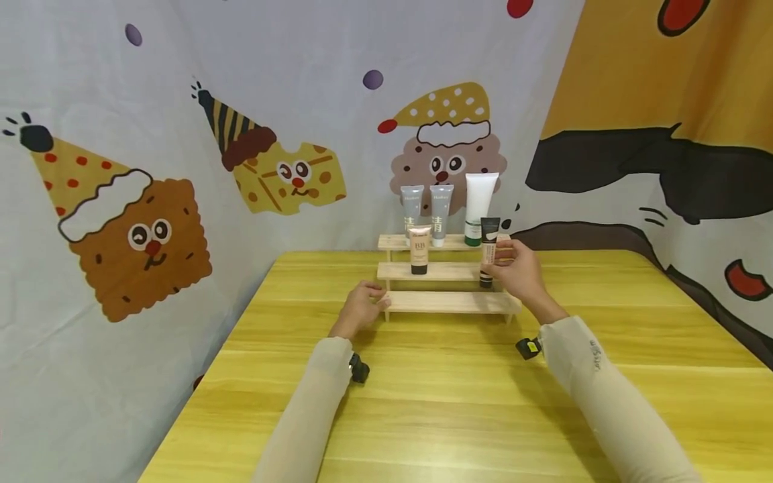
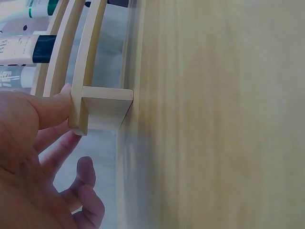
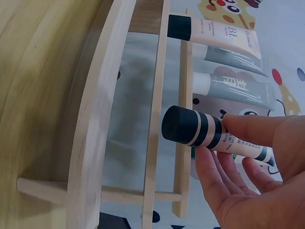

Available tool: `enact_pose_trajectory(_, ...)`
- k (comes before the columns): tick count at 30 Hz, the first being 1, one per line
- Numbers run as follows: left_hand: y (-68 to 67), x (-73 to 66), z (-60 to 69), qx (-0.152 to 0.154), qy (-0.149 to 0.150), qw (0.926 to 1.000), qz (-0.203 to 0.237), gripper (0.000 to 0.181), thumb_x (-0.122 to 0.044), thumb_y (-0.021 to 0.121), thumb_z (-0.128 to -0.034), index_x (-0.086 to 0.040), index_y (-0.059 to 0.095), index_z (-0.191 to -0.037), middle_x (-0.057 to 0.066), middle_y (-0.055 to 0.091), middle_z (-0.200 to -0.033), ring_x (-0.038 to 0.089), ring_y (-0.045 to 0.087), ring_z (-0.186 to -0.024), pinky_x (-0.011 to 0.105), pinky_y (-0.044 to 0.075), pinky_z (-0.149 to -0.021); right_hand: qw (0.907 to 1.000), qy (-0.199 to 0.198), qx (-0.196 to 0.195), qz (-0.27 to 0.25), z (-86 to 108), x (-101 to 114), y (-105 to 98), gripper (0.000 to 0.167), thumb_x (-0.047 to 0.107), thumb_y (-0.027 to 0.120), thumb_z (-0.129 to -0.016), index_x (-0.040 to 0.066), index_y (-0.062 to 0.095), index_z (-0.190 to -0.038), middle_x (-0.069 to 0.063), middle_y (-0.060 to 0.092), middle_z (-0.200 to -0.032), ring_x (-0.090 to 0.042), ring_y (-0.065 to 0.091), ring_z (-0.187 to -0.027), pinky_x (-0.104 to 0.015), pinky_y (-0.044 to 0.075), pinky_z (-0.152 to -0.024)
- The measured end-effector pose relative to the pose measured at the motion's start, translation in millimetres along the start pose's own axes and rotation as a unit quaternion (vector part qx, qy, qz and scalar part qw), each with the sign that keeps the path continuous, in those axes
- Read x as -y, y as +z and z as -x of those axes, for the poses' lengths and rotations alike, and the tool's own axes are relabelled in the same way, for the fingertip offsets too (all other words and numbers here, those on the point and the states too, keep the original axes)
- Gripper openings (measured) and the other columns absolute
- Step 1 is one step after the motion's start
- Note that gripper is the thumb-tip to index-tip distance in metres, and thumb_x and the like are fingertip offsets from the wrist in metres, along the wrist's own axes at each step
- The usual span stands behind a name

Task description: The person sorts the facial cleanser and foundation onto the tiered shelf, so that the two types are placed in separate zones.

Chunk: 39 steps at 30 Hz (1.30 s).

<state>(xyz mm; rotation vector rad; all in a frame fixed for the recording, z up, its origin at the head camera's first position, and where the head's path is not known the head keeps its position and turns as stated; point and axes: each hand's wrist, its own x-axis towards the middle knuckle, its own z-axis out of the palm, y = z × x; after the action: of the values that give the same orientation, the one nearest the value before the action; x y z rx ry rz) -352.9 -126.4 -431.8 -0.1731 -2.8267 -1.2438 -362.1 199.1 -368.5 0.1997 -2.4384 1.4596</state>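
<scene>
A three-tier wooden display shelf (image 1: pixel 449 302) stands on the table. My left hand (image 1: pixel 360 310) pinches the left end of its lowest step (image 2: pixel 81 86), thumb on one face and a finger on the other. In my right hand (image 1: pixel 518 270) is a small black and pink cosmetic tube (image 3: pixel 209 130), pinched between thumb and fingers, with its dark cap toward the middle step. That tube is near the right end of the middle step; in the head view I cannot tell whether it touches. A pink BB cream tube (image 1: pixel 419 250) stands cap down on the middle step's left part.
On the top step stand two grey tubes (image 1: pixel 441 215) and a white tube with a green cap (image 1: pixel 481 208). Behind the yellow wood-grain table (image 1: pixel 435 409) hangs a cartoon-printed cloth (image 1: pixel 302 60). Each wrist carries a small black camera (image 1: pixel 529 347).
</scene>
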Motion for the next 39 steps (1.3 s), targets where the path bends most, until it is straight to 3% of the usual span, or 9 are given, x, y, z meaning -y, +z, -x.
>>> enact_pose_trajectory(10, -3.2, 0.4, 1.3, 0.004, -0.008, 0.9999, 0.007, 0.036, -0.024, 0.066, -0.0974, -0.003, 0.068, -0.126, 0.007, 0.053, -0.139, 0.030, 0.046, -0.133, 0.045, 0.040, -0.110, 0.9995, -0.016, -0.026, -0.002, -10.3, 3, 15, 0.050, 0.004, 0.078, -0.085, -0.005, 0.053, -0.126, -0.027, 0.061, -0.121, -0.042, 0.064, -0.106, -0.050, 0.056, -0.088)
enact_pose_trajectory(18, 0.3, -0.1, 1.6, 0.007, -0.008, 0.9998, 0.015, 0.035, -0.023, 0.066, -0.0974, -0.003, 0.068, -0.126, 0.007, 0.053, -0.138, 0.030, 0.047, -0.132, 0.044, 0.041, -0.109, 0.9976, -0.033, -0.058, -0.019, -17.3, 1, 27, 0.049, -0.001, 0.079, -0.082, -0.008, 0.053, -0.123, -0.026, 0.062, -0.117, -0.040, 0.066, -0.104, -0.039, 0.057, -0.083)
enact_pose_trajectory(25, 4.0, -2.1, 3.2, 0.010, -0.013, 0.9997, 0.020, 0.036, -0.024, 0.067, -0.0972, -0.004, 0.068, -0.127, 0.006, 0.053, -0.139, 0.030, 0.046, -0.134, 0.045, 0.040, -0.110, 0.9978, -0.026, -0.053, -0.029, -15.3, -1, 32, 0.049, -0.002, 0.078, -0.082, -0.008, 0.053, -0.123, -0.027, 0.061, -0.117, -0.041, 0.065, -0.105, -0.046, 0.056, -0.087)
enact_pose_trajectory(27, 4.3, -3.1, 3.5, 0.011, -0.010, 0.9997, 0.019, 0.035, -0.024, 0.066, -0.0974, -0.004, 0.068, -0.127, 0.006, 0.053, -0.139, 0.030, 0.046, -0.134, 0.045, 0.040, -0.110, 0.9976, -0.031, -0.055, -0.029, -14.3, -2, 33, 0.048, -0.001, 0.079, -0.082, -0.008, 0.054, -0.122, -0.026, 0.062, -0.116, -0.040, 0.066, -0.104, -0.043, 0.057, -0.085)
enact_pose_trajectory(34, 4.3, -6.3, 2.8, 0.010, -0.001, 0.9997, 0.024, 0.036, -0.024, 0.066, -0.0973, -0.003, 0.068, -0.127, 0.007, 0.054, -0.139, 0.030, 0.046, -0.133, 0.045, 0.039, -0.111, 0.9946, -0.060, -0.069, -0.049, -12.4, -11, 34, 0.041, 0.001, 0.079, -0.081, -0.008, 0.058, -0.115, -0.025, 0.064, -0.111, -0.039, 0.068, -0.100, -0.013, 0.052, -0.067)
enact_pose_trajectory(39, 4.7, -5.3, 4.3, 0.012, -0.009, 0.9997, 0.018, 0.035, -0.023, 0.067, -0.0971, -0.004, 0.068, -0.126, 0.007, 0.053, -0.140, 0.030, 0.046, -0.134, 0.045, 0.040, -0.110, 0.9944, -0.071, -0.053, -0.058, -8.9, -17, 37, 0.037, 0.000, 0.078, -0.082, -0.009, 0.059, -0.113, -0.025, 0.065, -0.108, -0.039, 0.067, -0.099, -0.011, 0.051, -0.065)
